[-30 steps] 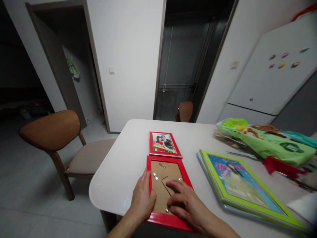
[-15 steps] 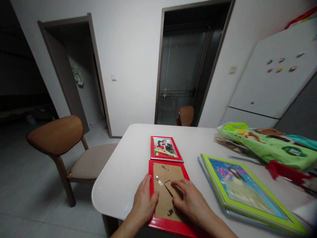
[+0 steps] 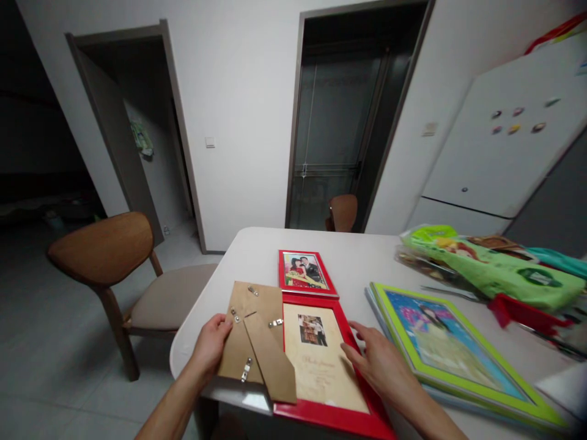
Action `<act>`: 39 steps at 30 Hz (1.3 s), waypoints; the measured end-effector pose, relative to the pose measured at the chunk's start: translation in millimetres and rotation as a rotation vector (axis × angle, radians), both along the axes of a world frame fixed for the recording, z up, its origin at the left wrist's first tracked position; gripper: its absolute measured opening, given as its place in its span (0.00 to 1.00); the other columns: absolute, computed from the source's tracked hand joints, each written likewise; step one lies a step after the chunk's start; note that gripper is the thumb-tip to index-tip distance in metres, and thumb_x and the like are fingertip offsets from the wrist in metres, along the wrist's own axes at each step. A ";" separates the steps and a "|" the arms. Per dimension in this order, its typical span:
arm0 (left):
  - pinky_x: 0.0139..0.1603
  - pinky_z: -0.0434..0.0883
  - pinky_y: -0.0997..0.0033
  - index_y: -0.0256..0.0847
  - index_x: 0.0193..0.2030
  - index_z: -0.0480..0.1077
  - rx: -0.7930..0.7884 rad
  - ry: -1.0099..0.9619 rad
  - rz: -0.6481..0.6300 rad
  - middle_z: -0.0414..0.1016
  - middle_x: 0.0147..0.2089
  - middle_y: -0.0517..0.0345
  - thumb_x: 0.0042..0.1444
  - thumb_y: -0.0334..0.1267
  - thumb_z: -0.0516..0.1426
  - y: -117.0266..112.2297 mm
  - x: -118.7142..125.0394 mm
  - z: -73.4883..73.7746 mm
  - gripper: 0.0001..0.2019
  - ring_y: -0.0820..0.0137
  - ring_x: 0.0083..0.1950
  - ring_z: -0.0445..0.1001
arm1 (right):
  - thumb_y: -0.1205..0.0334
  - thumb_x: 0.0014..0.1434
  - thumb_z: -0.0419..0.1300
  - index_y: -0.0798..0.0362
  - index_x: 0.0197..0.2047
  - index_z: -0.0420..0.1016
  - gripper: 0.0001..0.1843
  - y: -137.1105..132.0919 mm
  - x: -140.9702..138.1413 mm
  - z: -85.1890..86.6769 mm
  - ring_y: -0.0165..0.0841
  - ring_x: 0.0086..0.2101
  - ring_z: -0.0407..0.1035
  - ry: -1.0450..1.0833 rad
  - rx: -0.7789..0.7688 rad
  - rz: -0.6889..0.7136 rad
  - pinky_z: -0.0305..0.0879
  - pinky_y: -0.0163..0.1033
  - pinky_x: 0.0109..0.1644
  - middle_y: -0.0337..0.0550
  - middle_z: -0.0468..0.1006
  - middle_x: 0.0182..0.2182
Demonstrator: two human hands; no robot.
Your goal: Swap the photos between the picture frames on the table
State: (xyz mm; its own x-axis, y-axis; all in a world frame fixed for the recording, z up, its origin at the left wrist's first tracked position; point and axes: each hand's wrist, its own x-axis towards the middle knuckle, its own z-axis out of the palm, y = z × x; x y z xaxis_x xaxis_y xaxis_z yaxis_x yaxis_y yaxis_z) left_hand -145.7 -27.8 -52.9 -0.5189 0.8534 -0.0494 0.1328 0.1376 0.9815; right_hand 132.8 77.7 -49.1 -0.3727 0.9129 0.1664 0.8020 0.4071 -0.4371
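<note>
My left hand [image 3: 211, 345] holds a brown cardboard frame backing [image 3: 250, 333] by its edge, lifted and tilted to the left of the frame. The backing carries metal turn clips and a hinged easel stand. A red picture frame [image 3: 325, 417] lies on the white table [image 3: 293, 244], its back open. A printed paper insert [image 3: 318, 360] with a small photo shows inside it. My right hand [image 3: 378, 366] rests with fingers apart at the frame's right edge, holding nothing.
A smaller red frame with a photo of two people [image 3: 303, 272] lies just beyond. To the right are a large lime-green picture frame [image 3: 440, 348], a green plastic package [image 3: 499, 269] and a red object [image 3: 513, 311]. A wooden chair [image 3: 105, 250] stands left of the table.
The cardboard backing has come off the red frame and moved left in my left hand, uncovering the paper insert. My right hand has moved right to the frame's edge.
</note>
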 end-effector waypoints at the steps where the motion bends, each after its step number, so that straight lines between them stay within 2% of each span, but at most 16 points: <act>1: 0.22 0.64 0.75 0.38 0.26 0.63 -0.023 0.023 0.013 0.69 0.21 0.62 0.41 0.53 0.51 -2.3 -8.6 -2.3 0.17 0.70 0.23 0.68 | 0.56 0.49 0.48 0.60 0.49 0.61 0.25 2.2 3.2 -4.6 0.40 0.38 0.66 -0.037 -0.024 -0.019 0.60 0.41 0.40 0.53 0.71 0.37; 6: 0.23 0.62 0.76 0.38 0.25 0.63 -0.142 0.218 0.052 0.68 0.21 0.63 0.45 0.46 0.49 -4.5 -30.9 -12.1 0.12 0.70 0.25 0.69 | 0.63 0.46 0.48 0.60 0.48 0.61 0.24 4.8 0.9 -10.8 0.38 0.37 0.67 -0.024 -0.062 -0.002 0.59 0.37 0.39 0.52 0.73 0.38; 9: 0.26 0.61 0.75 0.38 0.32 0.64 -0.209 0.375 0.074 0.67 0.21 0.63 0.46 0.42 0.50 -5.9 -36.3 -12.7 0.10 0.68 0.27 0.69 | 0.65 0.44 0.49 0.61 0.50 0.60 0.27 8.4 -1.0 -9.9 0.37 0.32 0.69 0.043 -0.091 -0.068 0.59 0.36 0.35 0.50 0.75 0.32; 11: 0.30 0.62 0.72 0.37 0.39 0.64 -0.243 0.482 0.094 0.68 0.22 0.62 0.46 0.39 0.52 -7.5 -37.6 -9.0 0.13 0.66 0.30 0.70 | 0.65 0.43 0.50 0.62 0.53 0.56 0.30 9.3 -0.1 -7.3 0.35 0.26 0.69 0.153 -0.207 -0.126 0.59 0.36 0.30 0.46 0.75 0.25; 14: 0.42 0.60 0.67 0.37 0.46 0.61 -0.237 0.607 0.104 0.69 0.37 0.53 0.45 0.34 0.53 -7.6 -25.7 2.9 0.19 0.62 0.43 0.67 | 0.66 0.43 0.49 0.57 0.57 0.45 0.36 3.3 1.9 2.8 0.33 0.21 0.68 0.581 -0.574 -0.127 0.60 0.36 0.26 0.41 0.75 0.24; 16: 0.48 0.57 0.67 0.38 0.48 0.59 -0.189 0.653 0.071 0.65 0.47 0.51 0.45 0.33 0.53 -5.3 -1.4 13.5 0.21 0.63 0.50 0.62 | 0.66 0.43 0.50 0.51 0.59 0.37 0.40 -3.9 2.2 12.8 0.33 0.23 0.70 0.914 -0.807 -0.104 0.62 0.37 0.27 0.41 0.76 0.28; 18: 0.50 0.57 0.71 0.40 0.50 0.57 -0.106 0.655 -0.018 0.63 0.50 0.54 0.47 0.35 0.52 -1.6 36.7 24.0 0.21 0.67 0.51 0.61 | 0.66 0.43 0.52 0.47 0.59 0.33 0.43 -11.1 1.2 23.3 0.34 0.24 0.71 1.125 -0.924 -0.101 0.64 0.38 0.28 0.41 0.76 0.31; 19: 0.52 0.56 0.70 0.39 0.51 0.57 -0.016 0.613 -0.092 0.61 0.51 0.53 0.48 0.37 0.52 0.7 59.1 28.5 0.21 0.67 0.52 0.59 | 0.66 0.43 0.53 0.45 0.59 0.33 0.44 -14.2 0.1 28.4 0.34 0.24 0.71 1.181 -0.945 -0.099 0.64 0.38 0.29 0.41 0.76 0.31; 21: 0.55 0.54 0.68 0.38 0.54 0.54 0.087 0.494 -0.252 0.57 0.55 0.51 0.46 0.41 0.54 7.2 104.2 35.2 0.27 0.65 0.55 0.55 | 0.67 0.42 0.55 0.44 0.59 0.34 0.45 -19.4 -3.3 38.2 0.33 0.24 0.71 1.229 -0.931 -0.083 0.65 0.39 0.30 0.39 0.76 0.29; 23: 0.57 0.52 0.66 0.38 0.57 0.49 0.118 0.413 -0.342 0.52 0.59 0.50 0.42 0.42 0.57 16.7 141.1 39.0 0.35 0.62 0.58 0.51 | 0.66 0.41 0.57 0.46 0.59 0.35 0.46 -23.5 -7.5 46.7 0.33 0.23 0.70 1.217 -0.872 -0.070 0.65 0.38 0.30 0.39 0.76 0.27; 26: 0.58 0.47 0.62 0.34 0.58 0.46 0.090 0.395 -0.334 0.46 0.61 0.47 0.38 0.38 0.58 33.0 167.1 43.0 0.39 0.58 0.60 0.43 | 0.62 0.41 0.59 0.51 0.60 0.35 0.48 -25.9 -11.8 52.9 0.32 0.23 0.69 1.163 -0.800 -0.063 0.64 0.37 0.30 0.38 0.75 0.23; 29: 0.56 0.53 0.64 0.33 0.57 0.49 0.103 0.354 -0.305 0.51 0.58 0.46 0.37 0.31 0.55 40.4 157.5 51.1 0.36 0.59 0.57 0.51 | 0.60 0.42 0.58 0.52 0.60 0.37 0.45 -19.3 -8.9 44.6 0.30 0.20 0.66 1.035 -0.735 -0.042 0.62 0.33 0.26 0.32 0.71 0.17; 32: 0.45 0.63 0.71 0.37 0.54 0.53 0.178 0.283 -0.228 0.60 0.49 0.51 0.38 0.27 0.50 34.2 123.4 60.5 0.31 0.67 0.44 0.64 | 0.60 0.43 0.55 0.57 0.58 0.45 0.40 -4.5 0.4 24.3 0.28 0.17 0.63 0.750 -0.579 -0.059 0.56 0.31 0.21 0.30 0.67 0.14; 34: 0.38 0.65 0.75 0.37 0.53 0.54 0.186 0.235 -0.146 0.63 0.41 0.55 0.38 0.25 0.49 26.1 95.1 60.8 0.29 0.72 0.36 0.66 | 0.61 0.43 0.52 0.61 0.55 0.53 0.34 5.2 6.9 10.5 0.29 0.17 0.62 0.517 -0.414 -0.073 0.55 0.32 0.21 0.32 0.68 0.15; 36: 0.34 0.65 0.78 0.36 0.53 0.51 0.126 0.186 -0.086 0.64 0.37 0.58 0.39 0.24 0.48 18.0 68.6 53.0 0.29 0.75 0.31 0.66 | 0.61 0.44 0.50 0.63 0.51 0.59 0.29 11.7 11.3 0.4 0.31 0.19 0.64 0.315 -0.262 -0.075 0.56 0.34 0.24 0.37 0.71 0.17; 39: 0.27 0.63 0.81 0.34 0.53 0.49 -0.008 0.197 -0.049 0.63 0.33 0.61 0.41 0.24 0.47 8.8 41.6 29.7 0.28 0.77 0.27 0.66 | 0.62 0.46 0.47 0.62 0.46 0.65 0.24 14.1 12.6 -7.5 0.35 0.27 0.69 0.122 -0.129 -0.061 0.59 0.35 0.31 0.46 0.75 0.27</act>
